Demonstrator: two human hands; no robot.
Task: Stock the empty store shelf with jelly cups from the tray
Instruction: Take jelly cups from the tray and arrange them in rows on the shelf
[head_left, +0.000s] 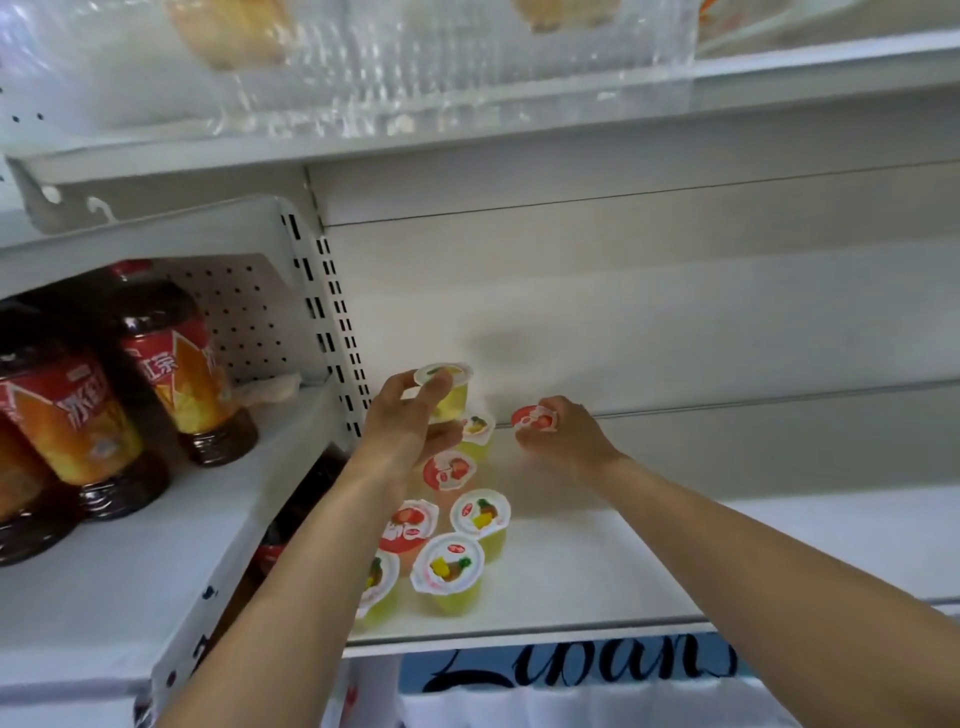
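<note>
Now both my hands reach into the white shelf (597, 561), each holding a jelly cup. My left hand (402, 421) pinches a yellow jelly cup (448, 392) by its lid rim, lifted above the far end of a cluster of six cups (457, 519) already standing on the shelf's left side. My right hand (566, 434) curls round a red-lidded cup (535, 418) low at the back of the shelf, just right of that cluster. I judge this to be mid-placing: next, each cup needs setting down upright beside the others without knocking them. Tea bottles (171, 358) stand on the neighbouring shelf to the left. No tray shows.
</note>
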